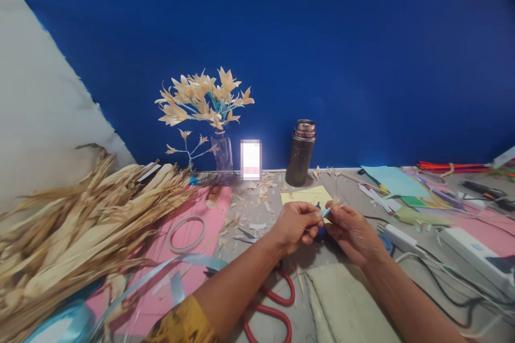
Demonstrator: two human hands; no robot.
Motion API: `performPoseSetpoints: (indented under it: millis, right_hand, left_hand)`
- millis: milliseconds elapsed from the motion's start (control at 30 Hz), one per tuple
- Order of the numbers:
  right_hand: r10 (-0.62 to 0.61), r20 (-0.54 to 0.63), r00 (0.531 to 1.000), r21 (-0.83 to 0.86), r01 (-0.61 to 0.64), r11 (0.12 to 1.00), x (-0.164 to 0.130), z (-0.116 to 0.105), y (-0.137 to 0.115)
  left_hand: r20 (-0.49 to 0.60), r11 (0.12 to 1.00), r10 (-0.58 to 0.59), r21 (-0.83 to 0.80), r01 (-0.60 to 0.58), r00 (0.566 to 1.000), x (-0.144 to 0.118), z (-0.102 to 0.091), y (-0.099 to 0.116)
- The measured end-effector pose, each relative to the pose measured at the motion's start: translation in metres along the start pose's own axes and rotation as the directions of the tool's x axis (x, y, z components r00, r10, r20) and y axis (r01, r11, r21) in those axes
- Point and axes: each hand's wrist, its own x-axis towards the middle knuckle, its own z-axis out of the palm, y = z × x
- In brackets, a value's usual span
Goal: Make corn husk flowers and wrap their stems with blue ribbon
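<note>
In the head view, my left hand (pixel 298 225) and my right hand (pixel 354 230) meet over the table. Both are closed in a pinch around a short light blue strip (pixel 325 213), which runs between the fingertips. A pale husk-coloured tip shows at my right fingers, too small to make out fully. Just behind my left fingers is a dark blue object (pixel 321 229), mostly hidden. Beneath my left forearm lie scissors with red handles (pixel 281 324), partly covered. A yellow paper (pixel 306 195) lies beyond the hands.
Dried corn husks (pixel 100 214) fill the left side, beside pink paper (pixel 213 209), a tape roll (pixel 187 234) and blue ribbon (pixel 60 327). A vase of husk flowers (pixel 223 155) and a dark flask (pixel 301 155) stand behind. A power strip (pixel 475 257) and cables lie right.
</note>
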Motion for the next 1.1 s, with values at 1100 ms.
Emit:
performPoseSetpoints:
  millis: [1100]
  right_hand:
    - [-0.016,0.109,0.994,-0.118,0.029,0.993,-0.007,0.006,-0.004]
  left_hand:
    - [0.136,0.932,-0.159,-0.306,0.195,0.978,-0.006,0.001,0.007]
